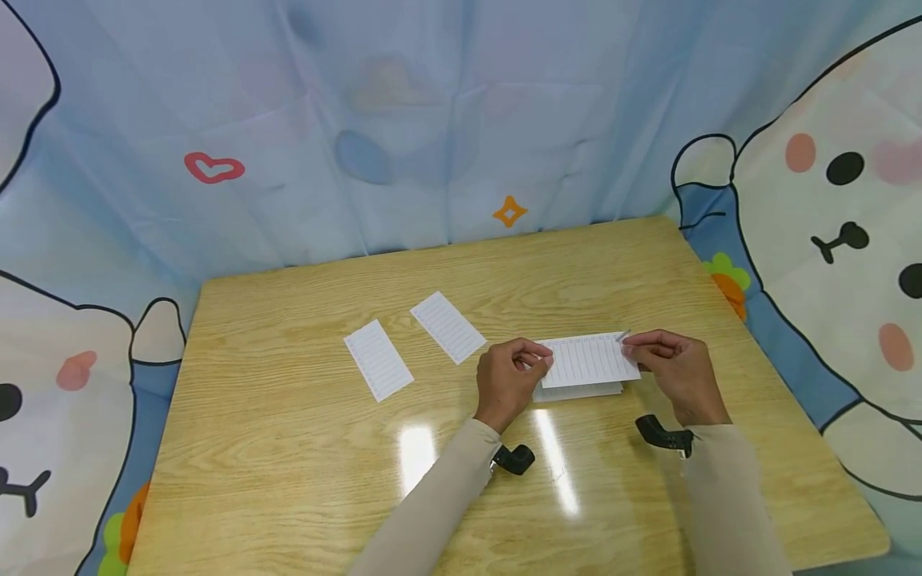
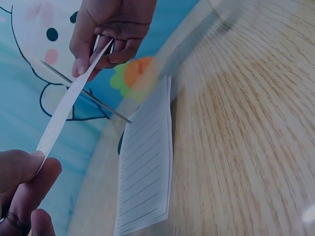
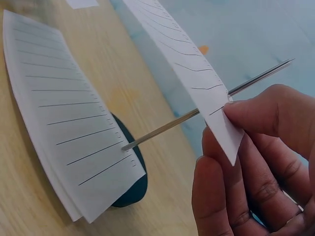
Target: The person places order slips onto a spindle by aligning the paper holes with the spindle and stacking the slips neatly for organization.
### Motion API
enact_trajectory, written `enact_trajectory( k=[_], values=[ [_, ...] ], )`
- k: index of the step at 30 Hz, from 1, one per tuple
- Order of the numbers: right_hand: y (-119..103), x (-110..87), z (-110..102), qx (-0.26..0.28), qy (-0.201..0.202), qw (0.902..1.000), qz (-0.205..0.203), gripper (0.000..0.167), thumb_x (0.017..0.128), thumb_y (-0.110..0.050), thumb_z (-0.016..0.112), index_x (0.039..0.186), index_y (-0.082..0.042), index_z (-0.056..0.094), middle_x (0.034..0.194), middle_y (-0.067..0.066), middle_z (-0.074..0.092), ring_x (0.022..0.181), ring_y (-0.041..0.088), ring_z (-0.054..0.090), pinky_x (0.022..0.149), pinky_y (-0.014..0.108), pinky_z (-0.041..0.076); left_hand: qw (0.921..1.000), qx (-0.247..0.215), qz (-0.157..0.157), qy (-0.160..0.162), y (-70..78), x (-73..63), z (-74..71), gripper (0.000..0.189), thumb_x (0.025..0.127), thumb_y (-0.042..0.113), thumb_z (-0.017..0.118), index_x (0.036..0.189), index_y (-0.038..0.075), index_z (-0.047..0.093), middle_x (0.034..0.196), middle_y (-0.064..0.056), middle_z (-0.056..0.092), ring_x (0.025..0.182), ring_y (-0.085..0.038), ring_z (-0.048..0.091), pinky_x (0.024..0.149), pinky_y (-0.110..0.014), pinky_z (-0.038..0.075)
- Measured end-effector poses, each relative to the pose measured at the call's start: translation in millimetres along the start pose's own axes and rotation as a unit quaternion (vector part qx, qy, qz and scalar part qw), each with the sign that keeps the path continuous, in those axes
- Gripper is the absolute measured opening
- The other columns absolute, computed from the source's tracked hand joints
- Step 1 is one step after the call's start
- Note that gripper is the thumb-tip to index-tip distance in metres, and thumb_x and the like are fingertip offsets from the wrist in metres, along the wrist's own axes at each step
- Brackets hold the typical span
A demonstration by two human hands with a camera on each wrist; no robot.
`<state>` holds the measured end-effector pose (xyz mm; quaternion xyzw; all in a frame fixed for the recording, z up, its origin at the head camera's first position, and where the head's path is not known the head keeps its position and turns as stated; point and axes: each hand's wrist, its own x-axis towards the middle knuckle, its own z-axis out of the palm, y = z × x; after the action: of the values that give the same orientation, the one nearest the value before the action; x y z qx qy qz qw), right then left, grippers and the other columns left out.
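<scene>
A lined white paper slip (image 1: pixel 587 360) is stretched level between the two hands. My left hand (image 1: pixel 507 382) pinches its left end between thumb and fingers, and my right hand (image 1: pixel 679 374) pinches the right end the same way. A thin metal bill spike (image 3: pixel 162 130) crosses the slip beside my right fingertips, its pointed end showing beyond the slip's holed edge. Lower on the same spike sits a small stack of lined slips (image 2: pixel 145 162), pierced near one corner. The spike's dark green base (image 3: pixel 140 179) is mostly hidden beneath the stack.
Two more lined slips lie apart on the wooden table (image 1: pixel 274 448), a left slip (image 1: pixel 378 360) and a farther slip (image 1: pixel 448 327), both left of the hands. A printed cartoon curtain (image 1: pixel 403 120) hangs behind the table's back edge. Black wrist camera mounts (image 1: pixel 666 436) sit at the cuffs.
</scene>
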<state>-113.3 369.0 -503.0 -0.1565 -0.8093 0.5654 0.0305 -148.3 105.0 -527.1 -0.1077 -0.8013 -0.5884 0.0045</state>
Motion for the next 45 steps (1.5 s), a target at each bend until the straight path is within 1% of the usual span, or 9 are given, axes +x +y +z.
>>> enact_trajectory(
  k=[7, 10, 20, 23, 28, 30, 34, 41, 45],
  values=[
    [5, 0.6, 4, 0.004, -0.004, 1.0000, 0.002, 0.028, 0.098, -0.015, 0.078, 0.119, 0.004, 0.075, 0.094, -0.021, 0.076, 0.085, 0.001, 0.072, 0.074, 0.020, 0.061, 0.9999, 0.010, -0.010, 0.002, -3.9, -0.9, 0.7, 0.004, 0.092, 0.021, 0.082, 0.095, 0.021, 0.085, 0.077, 0.004, 0.077, 0.067, 0.003, 0.057, 0.065, -0.019, 0.046],
    [9, 1.8, 5, 0.001, -0.004, 1.0000, 0.005, 0.028, 0.098, -0.015, 0.078, 0.119, 0.003, 0.076, 0.093, -0.022, 0.076, 0.085, 0.000, 0.071, 0.075, 0.020, 0.061, 0.9997, 0.016, -0.017, 0.003, -4.5, -1.4, 1.6, 0.004, 0.092, 0.021, 0.082, 0.094, 0.021, 0.085, 0.076, 0.005, 0.076, 0.065, 0.003, 0.058, 0.062, -0.019, 0.046],
    [18, 3.2, 10, -0.039, 0.000, 0.9992, 0.007, 0.028, 0.099, -0.015, 0.076, 0.120, 0.004, 0.075, 0.093, -0.023, 0.073, 0.085, 0.000, 0.069, 0.074, 0.018, 0.058, 0.9977, 0.058, -0.032, 0.014, -9.9, -1.1, 6.3, 0.004, 0.090, 0.024, 0.083, 0.092, 0.021, 0.086, 0.072, 0.007, 0.075, 0.058, 0.007, 0.055, 0.053, -0.020, 0.039],
    [19, 2.9, 12, -0.060, 0.005, 0.9981, 0.005, 0.027, 0.099, -0.016, 0.076, 0.119, 0.002, 0.076, 0.095, -0.016, 0.076, 0.085, 0.000, 0.068, 0.072, 0.017, 0.057, 0.9964, 0.077, -0.031, 0.019, -11.8, -1.1, 8.2, 0.002, 0.090, 0.024, 0.083, 0.089, 0.024, 0.085, 0.071, 0.008, 0.074, 0.057, 0.005, 0.053, 0.052, -0.021, 0.037],
    [19, 1.7, 15, -0.092, 0.009, 0.9957, 0.004, 0.024, 0.100, -0.018, 0.075, 0.116, -0.001, 0.078, 0.101, -0.001, 0.078, 0.084, 0.001, 0.067, 0.071, 0.016, 0.056, 0.9927, 0.114, -0.032, 0.023, -14.2, -2.1, 11.4, 0.004, 0.090, 0.026, 0.085, 0.087, 0.028, 0.084, 0.070, 0.010, 0.071, 0.068, 0.000, 0.052, 0.059, -0.022, 0.037],
    [19, 1.4, 16, -0.097, 0.007, 0.9952, 0.005, 0.024, 0.100, -0.019, 0.076, 0.115, -0.001, 0.079, 0.100, 0.000, 0.078, 0.084, 0.002, 0.066, 0.070, 0.016, 0.056, 0.9912, 0.125, -0.036, 0.024, -14.8, -2.6, 12.3, 0.004, 0.090, 0.027, 0.085, 0.086, 0.029, 0.083, 0.069, 0.011, 0.070, 0.073, -0.002, 0.052, 0.062, -0.022, 0.037],
    [20, 1.3, 17, -0.109, 0.007, 0.9940, 0.006, 0.022, 0.099, -0.019, 0.077, 0.113, -0.002, 0.079, 0.098, -0.003, 0.077, 0.084, 0.000, 0.066, 0.071, 0.015, 0.055, 0.9891, 0.139, -0.040, 0.026, -15.2, -3.4, 13.7, 0.004, 0.090, 0.027, 0.085, 0.086, 0.028, 0.083, 0.068, 0.012, 0.071, 0.075, -0.004, 0.054, 0.062, -0.022, 0.037],
    [22, 2.3, 19, -0.128, 0.008, 0.9917, 0.010, 0.019, 0.097, -0.017, 0.078, 0.109, -0.003, 0.081, 0.101, 0.007, 0.079, 0.082, 0.002, 0.065, 0.070, 0.015, 0.054, 0.9846, 0.167, -0.044, 0.026, -16.4, -4.7, 15.6, 0.005, 0.090, 0.029, 0.085, 0.085, 0.030, 0.084, 0.066, 0.014, 0.071, 0.075, -0.004, 0.056, 0.060, -0.022, 0.036],
    [23, 2.6, 20, -0.146, 0.007, 0.9892, 0.014, 0.019, 0.097, -0.018, 0.079, 0.108, -0.003, 0.082, 0.101, 0.009, 0.079, 0.081, 0.002, 0.065, 0.069, 0.016, 0.053, 0.9827, 0.178, -0.046, 0.023, -17.3, -5.5, 16.2, 0.006, 0.089, 0.029, 0.086, 0.084, 0.030, 0.084, 0.065, 0.015, 0.070, 0.073, -0.004, 0.054, 0.058, -0.022, 0.035]
  ],
)
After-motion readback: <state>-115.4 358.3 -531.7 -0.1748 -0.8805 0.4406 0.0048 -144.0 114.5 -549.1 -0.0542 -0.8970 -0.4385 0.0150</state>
